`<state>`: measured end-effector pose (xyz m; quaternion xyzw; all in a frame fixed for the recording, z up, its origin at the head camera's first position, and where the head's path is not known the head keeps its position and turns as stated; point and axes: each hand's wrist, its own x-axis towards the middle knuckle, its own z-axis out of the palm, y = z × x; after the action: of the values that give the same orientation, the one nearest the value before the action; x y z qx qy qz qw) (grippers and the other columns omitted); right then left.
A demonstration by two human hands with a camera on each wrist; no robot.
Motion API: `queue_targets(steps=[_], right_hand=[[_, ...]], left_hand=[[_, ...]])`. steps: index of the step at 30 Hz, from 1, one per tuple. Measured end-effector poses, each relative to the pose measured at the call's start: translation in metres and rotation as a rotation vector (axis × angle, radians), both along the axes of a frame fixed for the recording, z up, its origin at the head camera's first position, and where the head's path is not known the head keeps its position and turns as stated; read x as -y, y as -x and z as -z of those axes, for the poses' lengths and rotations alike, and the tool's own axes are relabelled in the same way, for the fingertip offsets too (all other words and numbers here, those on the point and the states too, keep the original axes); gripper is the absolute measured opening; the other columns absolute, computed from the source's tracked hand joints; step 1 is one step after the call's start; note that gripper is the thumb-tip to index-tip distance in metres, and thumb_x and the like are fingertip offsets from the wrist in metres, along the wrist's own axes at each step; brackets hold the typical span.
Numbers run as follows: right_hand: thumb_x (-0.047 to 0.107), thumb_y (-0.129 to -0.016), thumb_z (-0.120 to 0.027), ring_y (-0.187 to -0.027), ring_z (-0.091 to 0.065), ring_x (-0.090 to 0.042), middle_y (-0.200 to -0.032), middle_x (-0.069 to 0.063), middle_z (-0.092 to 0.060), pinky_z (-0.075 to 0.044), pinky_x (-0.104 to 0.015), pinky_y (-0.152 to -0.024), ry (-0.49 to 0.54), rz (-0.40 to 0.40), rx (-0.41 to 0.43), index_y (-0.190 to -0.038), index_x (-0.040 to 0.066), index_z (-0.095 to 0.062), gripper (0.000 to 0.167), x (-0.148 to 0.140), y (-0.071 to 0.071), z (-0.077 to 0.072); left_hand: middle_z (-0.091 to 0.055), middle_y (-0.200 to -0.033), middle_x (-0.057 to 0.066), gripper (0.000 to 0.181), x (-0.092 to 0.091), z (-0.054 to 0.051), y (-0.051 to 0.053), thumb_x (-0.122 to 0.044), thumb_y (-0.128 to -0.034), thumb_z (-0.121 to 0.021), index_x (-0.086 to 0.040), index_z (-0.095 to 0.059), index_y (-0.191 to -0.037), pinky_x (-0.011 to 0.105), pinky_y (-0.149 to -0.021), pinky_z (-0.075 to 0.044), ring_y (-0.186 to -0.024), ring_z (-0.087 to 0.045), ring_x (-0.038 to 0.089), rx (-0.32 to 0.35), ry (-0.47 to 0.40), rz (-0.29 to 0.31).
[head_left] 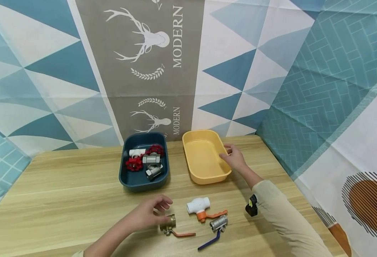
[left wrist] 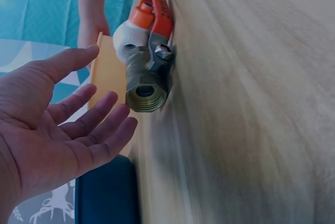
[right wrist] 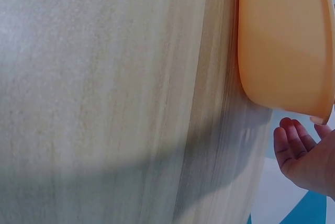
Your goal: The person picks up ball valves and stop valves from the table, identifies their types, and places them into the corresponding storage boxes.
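Observation:
My left hand [head_left: 148, 214] hovers beside a brass ball valve [head_left: 168, 223] with an orange-red lever; in the left wrist view its fingers [left wrist: 99, 124] are spread, with nothing held. My right hand [head_left: 235, 159] holds the right rim of a yellow plastic bin [head_left: 193, 159], thumb over the inside and the other fingers outside. Beyond the brass valve lies a white plastic ball valve [head_left: 198, 205] with an orange handle. Nearer me is a silver ball valve [head_left: 218, 223] with a blue lever.
A dark blue bin [head_left: 144, 186] stands left of the yellow one. It holds red-wheeled valves [head_left: 134, 164], silver metal fittings [head_left: 154, 172] and a white piece [head_left: 137, 152]. Patterned cloth [head_left: 227, 71] hangs behind the wooden table [head_left: 79, 192]. A black device [head_left: 251, 206] sits at my right sleeve.

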<state>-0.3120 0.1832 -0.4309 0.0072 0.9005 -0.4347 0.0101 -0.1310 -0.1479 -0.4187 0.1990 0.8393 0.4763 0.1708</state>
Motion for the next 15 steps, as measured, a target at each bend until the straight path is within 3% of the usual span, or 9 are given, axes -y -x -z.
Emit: queue_targets(steps=[9, 15], right_hand=[[0.021, -0.089, -0.061, -0.103, -0.054, -0.03, -0.116, -0.021, -0.054, -0.053, -0.038, -0.082, 0.008, -0.003, -0.015, -0.137, 0.004, -0.04, 0.055, 0.0007, 0.0008, 0.0014], [0.021, -0.089, -0.062, -0.102, -0.054, -0.03, -0.116, -0.02, -0.054, -0.053, -0.038, -0.082, 0.009, 0.002, -0.013, -0.137, 0.006, -0.041, 0.055, 0.0012, 0.0005, 0.0014]], left_hand=[[-0.061, -0.105, 0.01, 0.045, -0.0055, 0.0044, -0.0011, -0.017, -0.0757, -0.077, -0.002, -0.057, -0.114, 0.029, -0.074, -0.051, -0.096, -0.056, 0.023, 0.034, 0.04, 0.049], [-0.062, -0.103, 0.007, 0.045, -0.0078, 0.0051, -0.0032, -0.015, -0.0736, -0.078, -0.003, -0.058, -0.112, 0.027, -0.074, -0.05, -0.093, -0.057, 0.022, -0.002, 0.064, 0.069]])
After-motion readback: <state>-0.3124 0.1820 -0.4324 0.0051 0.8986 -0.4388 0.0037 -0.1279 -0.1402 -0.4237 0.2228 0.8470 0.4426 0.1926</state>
